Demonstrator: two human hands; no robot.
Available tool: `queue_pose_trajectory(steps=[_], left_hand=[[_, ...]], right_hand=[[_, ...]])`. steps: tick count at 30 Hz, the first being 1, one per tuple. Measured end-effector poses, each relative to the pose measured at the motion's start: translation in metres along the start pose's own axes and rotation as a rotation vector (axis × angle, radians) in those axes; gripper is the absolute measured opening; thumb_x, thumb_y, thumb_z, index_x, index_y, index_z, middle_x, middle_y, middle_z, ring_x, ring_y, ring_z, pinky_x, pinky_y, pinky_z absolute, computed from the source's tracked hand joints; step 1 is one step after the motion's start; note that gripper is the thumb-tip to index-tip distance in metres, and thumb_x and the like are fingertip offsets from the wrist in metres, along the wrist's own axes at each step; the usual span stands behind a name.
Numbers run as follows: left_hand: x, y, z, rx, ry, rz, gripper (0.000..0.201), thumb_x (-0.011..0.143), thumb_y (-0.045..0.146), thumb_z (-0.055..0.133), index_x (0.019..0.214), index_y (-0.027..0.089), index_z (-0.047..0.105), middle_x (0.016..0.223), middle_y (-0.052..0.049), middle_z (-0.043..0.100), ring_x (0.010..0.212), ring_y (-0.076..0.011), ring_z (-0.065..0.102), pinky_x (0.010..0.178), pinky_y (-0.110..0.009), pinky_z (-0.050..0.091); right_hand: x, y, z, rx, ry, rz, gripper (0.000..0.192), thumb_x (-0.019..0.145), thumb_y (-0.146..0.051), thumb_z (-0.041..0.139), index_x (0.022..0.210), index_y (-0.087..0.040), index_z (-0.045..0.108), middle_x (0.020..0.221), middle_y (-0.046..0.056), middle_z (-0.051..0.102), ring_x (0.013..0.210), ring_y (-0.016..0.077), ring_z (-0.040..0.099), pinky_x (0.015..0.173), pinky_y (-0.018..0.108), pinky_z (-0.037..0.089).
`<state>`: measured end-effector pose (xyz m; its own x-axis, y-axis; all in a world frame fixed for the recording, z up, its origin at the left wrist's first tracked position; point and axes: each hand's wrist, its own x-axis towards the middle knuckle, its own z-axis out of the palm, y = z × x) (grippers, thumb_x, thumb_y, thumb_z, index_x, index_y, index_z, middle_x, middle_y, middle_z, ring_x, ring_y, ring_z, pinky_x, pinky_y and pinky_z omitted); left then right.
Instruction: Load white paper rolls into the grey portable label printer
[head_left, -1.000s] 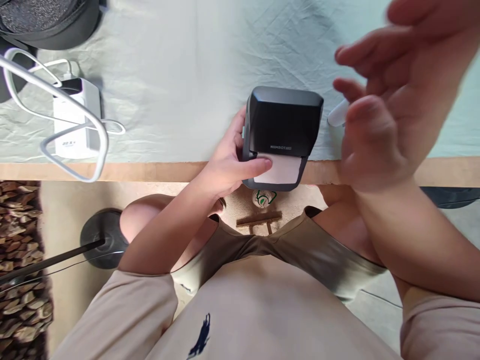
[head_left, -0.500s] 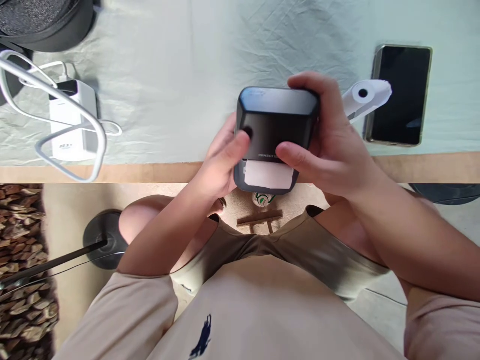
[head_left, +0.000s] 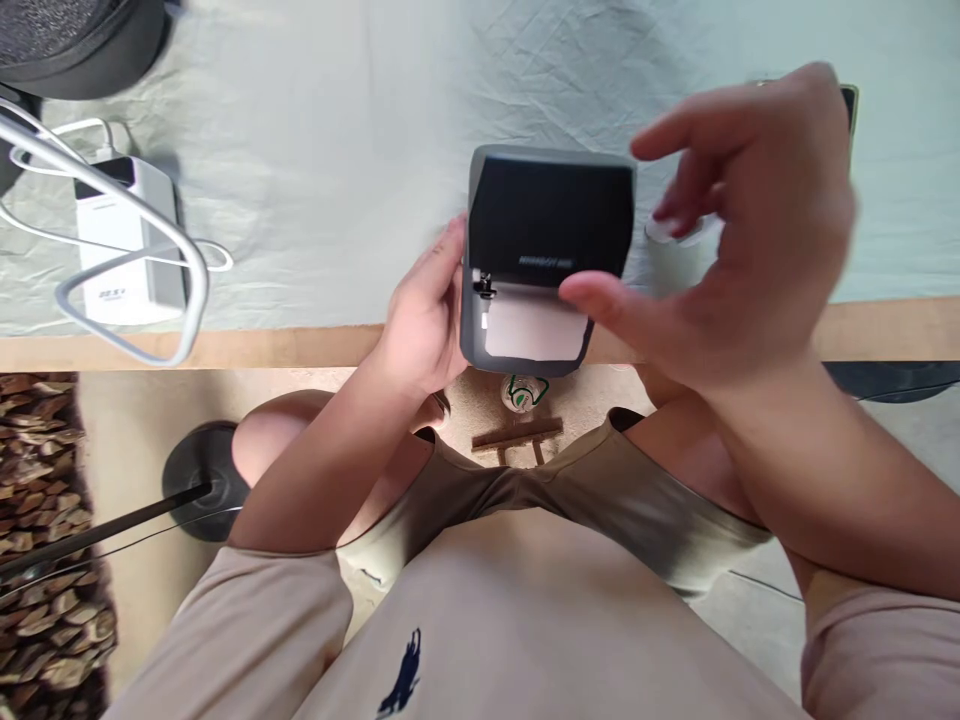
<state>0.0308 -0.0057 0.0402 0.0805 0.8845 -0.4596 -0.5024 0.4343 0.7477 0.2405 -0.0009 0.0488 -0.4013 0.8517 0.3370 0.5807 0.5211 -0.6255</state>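
Observation:
My left hand grips a black label printer by its left side and underside, above the table's front edge. The printer's dark lid appears raised, and a white label strip shows in the opening below it. Beside the printer's right edge, my right hand is open, thumb and fingers spread apart. Its thumb overlaps the printer's lower right corner in view; whether it touches cannot be told. Behind that hand a white paper roll is partly hidden.
A phone lies mostly hidden behind my right hand. At left stand a white power bank and a looped white cable. A round black case occupies the far left corner. The table's wooden edge runs across.
My right hand has let go of the printer and moved right, fingers spreading. The printer's lid has lifted, baring more of the label strip. My left hand keeps its hold.

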Motion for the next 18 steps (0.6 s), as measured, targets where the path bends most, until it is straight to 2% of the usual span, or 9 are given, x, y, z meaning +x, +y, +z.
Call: queue_pose_trajectory(steps=[3, 6, 8, 10, 13, 15, 18], left_hand=[[0.004, -0.003, -0.006, 0.033, -0.128, -0.016, 0.047, 0.126, 0.042, 0.040, 0.110, 0.020, 0.078, 0.100, -0.012, 0.085, 0.150, -0.0371, 0.079, 0.118, -0.047, 0.070], [0.004, -0.006, -0.015, 0.092, -0.217, 0.053, 0.024, 0.119, 0.035, 0.061, 0.121, 0.020, 0.080, 0.114, -0.012, 0.088, 0.146, -0.0362, 0.082, 0.106, -0.040, 0.072], [0.003, -0.008, -0.020, 0.133, -0.218, 0.086, 0.019, 0.114, 0.030, 0.070, 0.128, 0.021, 0.079, 0.113, -0.010, 0.087, 0.136, -0.0336, 0.086, 0.099, -0.035, 0.072], [0.001, -0.009, -0.022, 0.162, -0.241, 0.094, 0.020, 0.112, 0.032, 0.074, 0.129, 0.021, 0.078, 0.106, -0.007, 0.085, 0.116, -0.0287, 0.090, 0.087, -0.030, 0.071], [0.001, -0.008, -0.020, 0.187, -0.321, 0.097, 0.019, 0.109, 0.037, 0.078, 0.123, 0.023, 0.077, 0.093, 0.000, 0.077, 0.089, -0.0206, 0.087, 0.073, -0.026, 0.069], [0.002, -0.008, -0.019, 0.191, -0.367, 0.097, 0.020, 0.109, 0.036, 0.079, 0.124, 0.024, 0.076, 0.092, 0.001, 0.074, 0.087, -0.0186, 0.086, 0.075, -0.027, 0.070], [0.002, -0.008, -0.020, 0.188, -0.369, 0.097, 0.024, 0.107, 0.034, 0.081, 0.128, 0.023, 0.075, 0.094, 0.001, 0.073, 0.089, -0.0187, 0.084, 0.078, -0.029, 0.070]], right_hand=[[0.000, -0.010, -0.001, -0.028, -0.005, 0.006, 0.063, 0.106, -0.064, 0.083, 0.161, -0.044, 0.062, 0.151, 0.009, 0.074, 0.158, 0.0402, 0.069, 0.109, 0.053, 0.077], [-0.001, -0.007, -0.004, -0.066, 0.006, 0.027, 0.052, 0.108, -0.060, 0.080, 0.155, -0.044, 0.064, 0.143, 0.007, 0.079, 0.150, 0.0372, 0.074, 0.103, 0.049, 0.076], [-0.001, 0.001, -0.007, -0.108, 0.013, 0.036, 0.045, 0.109, -0.056, 0.079, 0.150, -0.044, 0.066, 0.137, 0.005, 0.081, 0.141, 0.0347, 0.079, 0.097, 0.046, 0.075], [-0.002, 0.008, -0.010, -0.191, 0.021, 0.002, 0.037, 0.108, -0.047, 0.079, 0.143, -0.043, 0.069, 0.131, 0.002, 0.084, 0.126, 0.0319, 0.084, 0.087, 0.043, 0.071], [-0.005, 0.012, -0.013, -0.349, -0.007, -0.064, 0.028, 0.105, -0.035, 0.074, 0.134, -0.037, 0.073, 0.122, 0.000, 0.088, 0.100, 0.0263, 0.084, 0.070, 0.039, 0.057], [-0.007, 0.009, -0.013, -0.438, -0.037, -0.032, 0.026, 0.106, -0.036, 0.070, 0.132, -0.036, 0.074, 0.107, -0.002, 0.087, 0.086, 0.0238, 0.079, 0.062, 0.038, 0.042], [-0.005, 0.002, -0.011, -0.509, -0.041, 0.050, 0.025, 0.105, -0.041, 0.069, 0.129, -0.039, 0.076, 0.080, -0.002, 0.074, 0.070, 0.0246, 0.068, 0.059, 0.038, 0.027]])
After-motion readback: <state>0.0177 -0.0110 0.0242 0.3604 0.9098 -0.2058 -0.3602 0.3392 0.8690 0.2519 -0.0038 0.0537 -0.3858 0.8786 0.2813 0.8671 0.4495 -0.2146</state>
